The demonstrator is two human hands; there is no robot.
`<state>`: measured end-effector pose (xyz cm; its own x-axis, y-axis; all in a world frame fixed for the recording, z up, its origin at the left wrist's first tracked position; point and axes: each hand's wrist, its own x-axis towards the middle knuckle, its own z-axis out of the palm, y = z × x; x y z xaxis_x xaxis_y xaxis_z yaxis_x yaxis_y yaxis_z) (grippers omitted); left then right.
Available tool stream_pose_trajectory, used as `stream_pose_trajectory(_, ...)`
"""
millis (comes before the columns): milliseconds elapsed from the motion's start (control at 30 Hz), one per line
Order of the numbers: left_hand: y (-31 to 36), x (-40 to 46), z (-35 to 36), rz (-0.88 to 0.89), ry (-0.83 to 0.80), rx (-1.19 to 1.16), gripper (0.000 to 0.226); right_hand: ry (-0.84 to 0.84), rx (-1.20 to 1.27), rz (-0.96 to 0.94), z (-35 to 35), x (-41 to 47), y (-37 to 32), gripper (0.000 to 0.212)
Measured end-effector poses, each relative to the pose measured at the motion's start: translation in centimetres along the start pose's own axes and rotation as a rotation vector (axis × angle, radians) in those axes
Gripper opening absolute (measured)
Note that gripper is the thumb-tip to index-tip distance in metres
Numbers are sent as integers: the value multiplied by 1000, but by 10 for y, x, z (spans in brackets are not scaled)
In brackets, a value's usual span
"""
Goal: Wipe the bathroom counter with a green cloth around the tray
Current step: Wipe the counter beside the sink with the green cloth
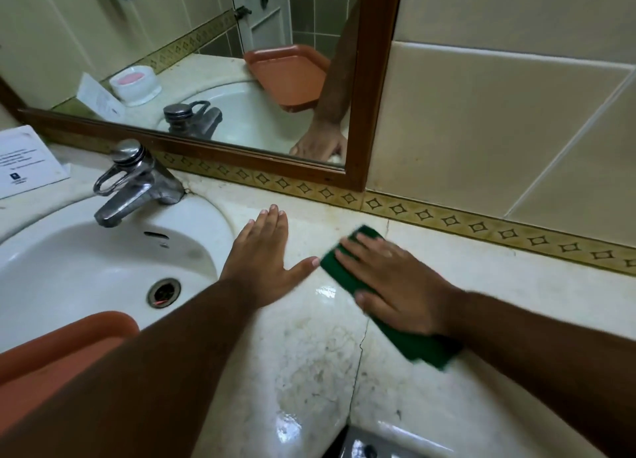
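My right hand (395,282) lies flat on a dark green cloth (411,342), pressing it onto the pale marble counter (309,364) right of the sink. The cloth runs diagonally under my palm and shows at the fingertips and past the wrist. My left hand (265,254) rests flat and empty on the counter at the basin's right rim, fingers spread, thumb nearly touching the cloth. An orange-brown tray (65,340) sits at the lower left, over the basin's near edge, partly hidden by my left forearm.
A white sink (86,261) with a chrome tap (134,182) fills the left. A wood-framed mirror (375,78) stands behind, reflecting the tray and a soap dish. A printed card (24,161) leans at far left. Tiled wall borders the counter's back. A crack (359,351) crosses the marble.
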<state>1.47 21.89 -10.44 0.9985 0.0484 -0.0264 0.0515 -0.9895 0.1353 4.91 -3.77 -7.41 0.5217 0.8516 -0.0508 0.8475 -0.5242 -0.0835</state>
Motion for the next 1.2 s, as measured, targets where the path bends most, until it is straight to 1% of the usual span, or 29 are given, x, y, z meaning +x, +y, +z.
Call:
stream_pose_trajectory(67,-1,1,1,5,2,14,109,-63,23,-101,5,-76,-7,68)
stream_pose_trajectory(133,-2,2,1,4,10,16,109,-144,-21,-197,4,-131,-4,70)
stream_pose_trajectory(167,-2,3,1,4,12,13,109,-161,-24,-243,1,-139,5,69)
stream_pose_trajectory(233,-2,3,1,1,13,3,108,-166,-24,-299,-5,-115,24,64)
stream_pose_trajectory(267,-1,2,1,0,12,1,107,-155,-29,-255,-7,-90,33,66)
stream_pose_trajectory(367,-2,3,1,0,11,8,106,-54,-35,13,-10,1,59,70)
stream_pose_trajectory(433,-1,3,1,-4,7,4,106,-27,-54,121,-6,35,44,69)
stream_pose_trajectory(467,-1,4,1,-4,3,-8,106,-15,-44,137,-3,35,24,68)
stream_pose_trajectory(500,-1,4,0,-5,-4,-24,105,-6,-20,87,-2,22,0,67)
stream_pose_trajectory(533,-1,3,0,-7,-5,-30,104,-25,-7,-16,-1,-3,-27,65)
stream_pose_trajectory(567,-2,2,0,-7,2,-25,102,-79,14,-127,0,-33,-48,64)
stream_pose_trajectory(600,-2,2,0,-4,9,-16,100,-136,22,-217,0,-65,-61,64)
stream_pose_trajectory(633,-2,1,1,-2,10,-8,98,-161,14,-265,-1,-90,-58,63)
stream_pose_trajectory(667,-2,1,0,-1,6,-1,97,-163,-1,-260,-1,-106,-43,62)
stream_pose_trajectory(700,-1,1,0,-3,5,3,96,-158,-18,-213,-1,-111,-21,62)
stream_pose_trajectory(733,-1,1,0,-5,9,3,96,-146,-15,-139,-2,-105,0,62)
stream_pose_trajectory(800,-1,3,-2,-3,17,4,94,-107,-6,38,-4,-66,36,65)
stream_pose_trajectory(867,-1,3,-2,2,12,-2,87,-19,6,204,-2,-13,41,68)
stream_pose_trajectory(900,-1,2,-2,0,12,-17,81,19,14,262,1,8,27,68)
stream_pose_trajectory(933,0,1,-2,-4,14,-30,77,37,7,260,5,20,6,68)
stream_pose_trajectory(967,2,1,-3,-8,16,-37,75,42,5,193,9,20,-23,67)
stream_pose_trajectory(1033,3,0,-5,-7,2,-42,73,-35,7,-42,11,-15,-78,66)
stream_pose_trajectory(1067,3,-1,-6,-5,-12,-45,71,-75,45,-120,7,-40,-91,65)
stream_pose_trajectory(1100,3,-2,-6,-7,-13,-47,69,-97,75,-153,7,-61,-86,64)
stream_pose_trajectory(1133,3,-3,-5,-10,-10,-50,69,-115,95,-140,7,-75,-70,63)
stream_pose_trajectory(1200,3,-5,-3,-11,-9,-56,70,-130,97,-6,4,-84,-24,65)
